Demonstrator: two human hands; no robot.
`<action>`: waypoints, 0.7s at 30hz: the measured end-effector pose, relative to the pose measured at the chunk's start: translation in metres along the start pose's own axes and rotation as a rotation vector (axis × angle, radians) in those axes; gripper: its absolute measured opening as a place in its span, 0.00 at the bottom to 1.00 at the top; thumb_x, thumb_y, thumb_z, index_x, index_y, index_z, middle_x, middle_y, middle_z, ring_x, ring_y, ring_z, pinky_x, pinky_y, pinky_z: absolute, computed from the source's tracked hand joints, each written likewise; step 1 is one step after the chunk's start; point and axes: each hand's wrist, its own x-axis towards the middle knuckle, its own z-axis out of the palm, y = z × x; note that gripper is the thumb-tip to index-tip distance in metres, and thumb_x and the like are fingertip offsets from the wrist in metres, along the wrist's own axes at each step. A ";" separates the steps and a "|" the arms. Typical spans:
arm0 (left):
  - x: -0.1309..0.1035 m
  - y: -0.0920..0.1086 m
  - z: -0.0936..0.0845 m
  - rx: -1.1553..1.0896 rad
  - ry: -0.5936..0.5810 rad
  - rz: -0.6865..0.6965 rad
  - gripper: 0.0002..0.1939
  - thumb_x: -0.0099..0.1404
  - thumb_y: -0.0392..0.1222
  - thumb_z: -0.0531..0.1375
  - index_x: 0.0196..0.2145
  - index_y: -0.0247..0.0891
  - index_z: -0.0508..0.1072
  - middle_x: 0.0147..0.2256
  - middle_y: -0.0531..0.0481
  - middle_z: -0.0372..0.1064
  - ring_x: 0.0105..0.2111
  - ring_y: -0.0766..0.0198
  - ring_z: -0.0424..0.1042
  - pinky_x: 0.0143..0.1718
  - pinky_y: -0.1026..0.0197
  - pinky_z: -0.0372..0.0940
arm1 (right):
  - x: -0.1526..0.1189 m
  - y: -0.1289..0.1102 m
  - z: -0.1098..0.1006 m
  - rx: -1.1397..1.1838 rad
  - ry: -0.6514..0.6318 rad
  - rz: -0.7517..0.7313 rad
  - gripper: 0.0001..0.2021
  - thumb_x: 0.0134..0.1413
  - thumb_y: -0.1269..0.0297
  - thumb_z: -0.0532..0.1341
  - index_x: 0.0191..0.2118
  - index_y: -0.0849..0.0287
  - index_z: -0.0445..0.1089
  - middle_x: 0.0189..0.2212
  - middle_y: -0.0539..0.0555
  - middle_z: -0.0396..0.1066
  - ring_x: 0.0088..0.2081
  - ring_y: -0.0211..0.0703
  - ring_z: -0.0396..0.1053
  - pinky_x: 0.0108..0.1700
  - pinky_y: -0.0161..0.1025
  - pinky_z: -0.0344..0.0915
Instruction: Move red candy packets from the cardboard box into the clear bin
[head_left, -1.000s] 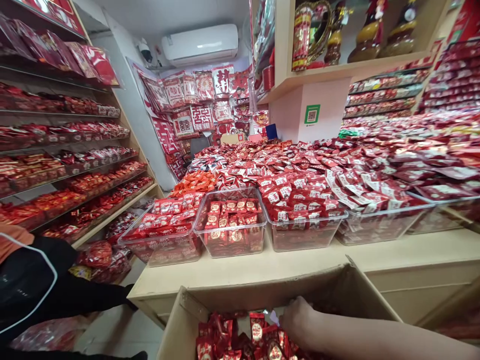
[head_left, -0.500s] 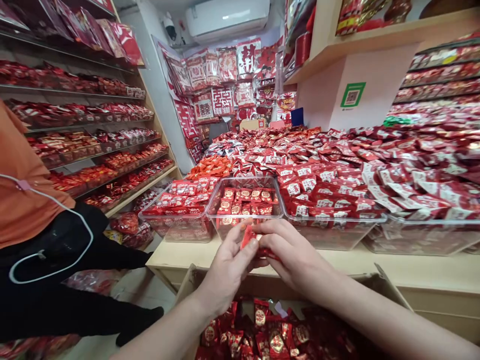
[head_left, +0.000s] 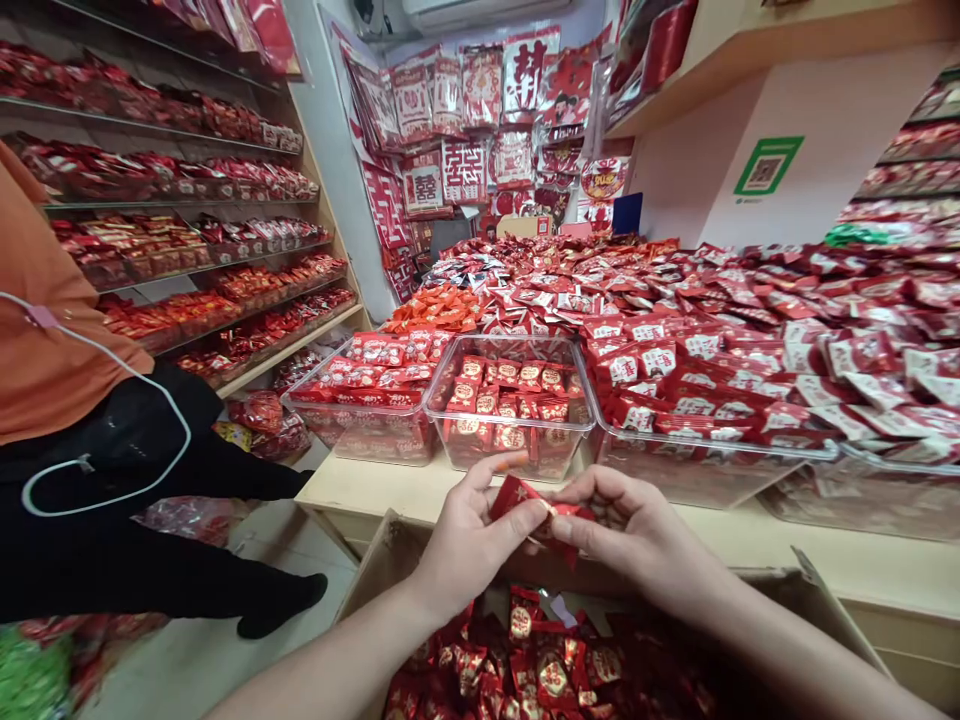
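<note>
Both hands meet in front of me, above an open cardboard box (head_left: 375, 568). My left hand (head_left: 471, 535) pinches a red wrapped candy (head_left: 516, 494) between thumb and fingers. Thumb and fingertips of my right hand (head_left: 628, 515) are closed on red wrapper at the other side. Fingers partly hide the pieces, so I cannot tell whether it is one packet or several. Below, the box holds many loose red candy packets (head_left: 555, 675) with gold print. Just beyond my hands stands a clear plastic bin (head_left: 517, 428) with similar packets laid in rows.
More clear bins of red packets (head_left: 697, 400) stand right and left on the pale wooden counter (head_left: 405, 490). Shelves of packets (head_left: 180, 190) line the left wall. A person in an orange top (head_left: 60, 320) stands at the left. A green-framed code sign (head_left: 769, 166) hangs at right.
The view has tilted down and shifted left. My hands have moved slightly apart, showing more of the red wrapper between them.
</note>
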 end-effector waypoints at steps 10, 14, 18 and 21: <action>-0.007 -0.009 -0.007 -0.040 0.054 0.018 0.20 0.53 0.40 0.60 0.45 0.37 0.63 0.33 0.47 0.72 0.29 0.64 0.71 0.33 0.62 0.65 | 0.001 0.001 0.010 0.146 -0.003 0.101 0.14 0.40 0.57 0.62 0.23 0.62 0.61 0.20 0.48 0.66 0.24 0.32 0.62 0.28 0.32 0.59; -0.010 -0.012 -0.002 -0.090 0.111 0.013 0.19 0.55 0.42 0.58 0.45 0.38 0.62 0.36 0.46 0.71 0.36 0.60 0.70 0.38 0.59 0.64 | 0.000 0.005 0.014 0.198 0.001 0.166 0.17 0.37 0.55 0.64 0.29 0.60 0.59 0.23 0.46 0.65 0.23 0.31 0.62 0.26 0.31 0.60; -0.013 -0.014 -0.002 -0.005 0.109 0.085 0.18 0.58 0.42 0.55 0.47 0.40 0.60 0.41 0.45 0.68 0.38 0.61 0.68 0.40 0.60 0.63 | -0.002 0.008 0.009 0.034 0.017 0.075 0.15 0.42 0.54 0.60 0.28 0.59 0.57 0.21 0.47 0.62 0.22 0.32 0.61 0.25 0.32 0.61; -0.008 -0.006 -0.010 0.124 0.151 0.283 0.18 0.59 0.39 0.54 0.48 0.41 0.58 0.46 0.44 0.63 0.41 0.62 0.66 0.41 0.61 0.62 | 0.008 -0.016 -0.006 -0.294 0.208 -0.157 0.11 0.45 0.57 0.58 0.30 0.59 0.61 0.22 0.49 0.63 0.24 0.36 0.62 0.25 0.34 0.61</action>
